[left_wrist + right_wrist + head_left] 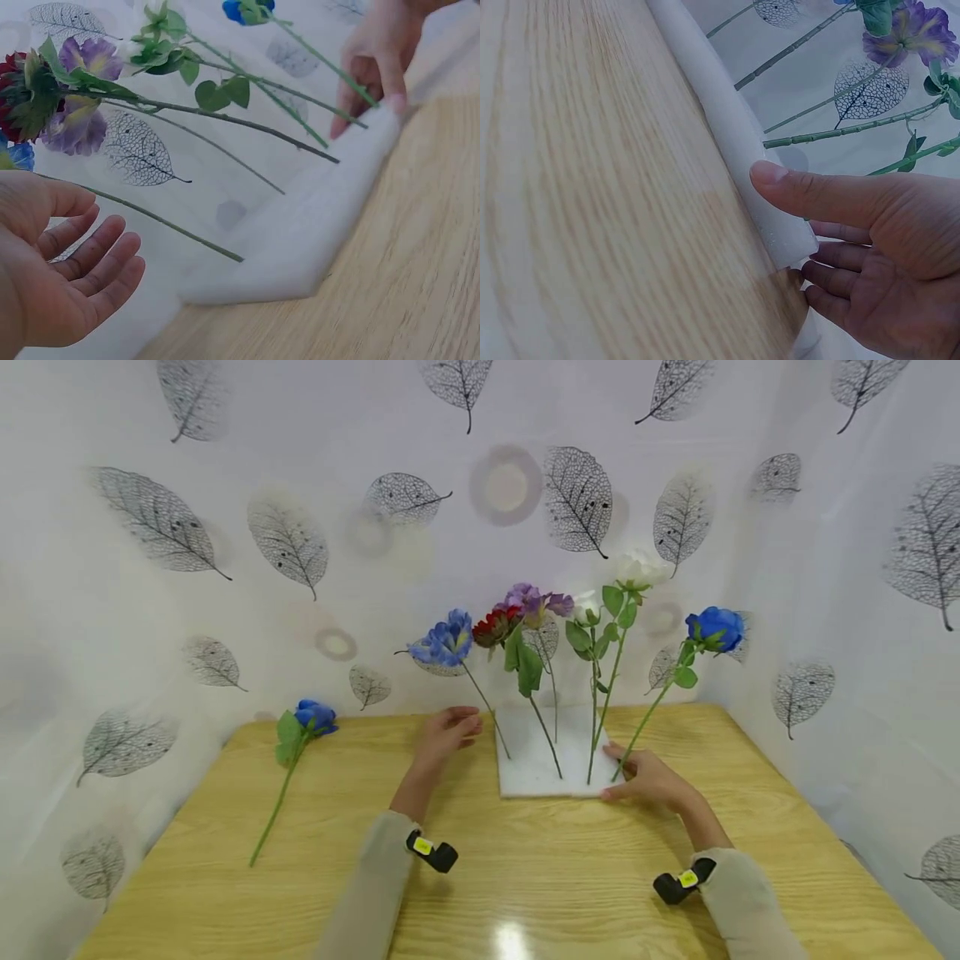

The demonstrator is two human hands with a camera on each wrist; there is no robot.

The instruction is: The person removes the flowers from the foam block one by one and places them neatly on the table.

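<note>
- A white foam-like block [525, 782] lies flat on a wood-grain tabletop [480, 893], before a leaf-printed cloth [315, 427].
- Six flowers stand with their stems in the block: a light-blue flower [444, 642] leaning left; a red flower [497, 628] with a purple flower [525, 600] behind it; a smaller white flower [587, 607]; a taller white flower [637, 568]; and, leaning right, an upright blue rose [716, 629].
- A loose blue rose [315, 717] lies on the tabletop, well apart from the block on the person's left, its stem pointing toward the person.
- The left hand [444, 739] is just beside the block's left edge, fingers apart and gently bent, holding nothing.
- The right hand [648, 779] holds the block's front right corner between thumb and fingers, near the foot of the upright blue rose; how firmly it presses, I cannot tell.
- Judging by how things lie, most of the arranging seems done, with six stems in place. The loose blue rose, untouched by either hand, appears to be the one left.
</note>
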